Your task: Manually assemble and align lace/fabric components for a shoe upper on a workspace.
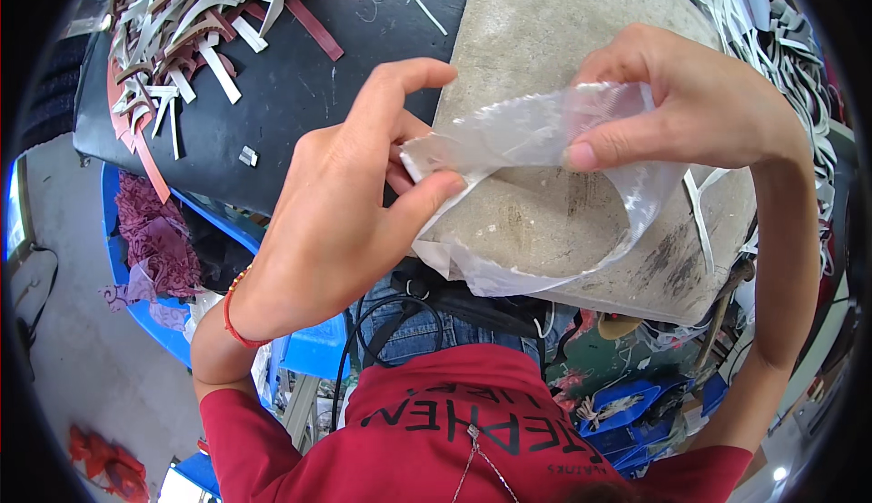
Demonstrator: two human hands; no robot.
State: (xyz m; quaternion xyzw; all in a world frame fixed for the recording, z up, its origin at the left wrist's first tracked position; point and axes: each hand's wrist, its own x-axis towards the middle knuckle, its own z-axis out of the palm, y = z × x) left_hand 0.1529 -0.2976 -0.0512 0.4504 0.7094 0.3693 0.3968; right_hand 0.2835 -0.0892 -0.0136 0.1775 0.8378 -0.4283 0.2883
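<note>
Your left grip [350, 180] closes thumb against curled fingers on one end of the sheer white mesh [522, 130], index finger raised. Your right grip [686, 112] pinches its upper part, wrist bent. Over the grey table [590, 8], the mesh already forms a loop; whether it's joined, I cannot tell.

Left fingers [420, 205] and right fingers [625, 139] holding sheer mesh [518, 129] (edge frayed), pale board [536, 26] beneath
</note>
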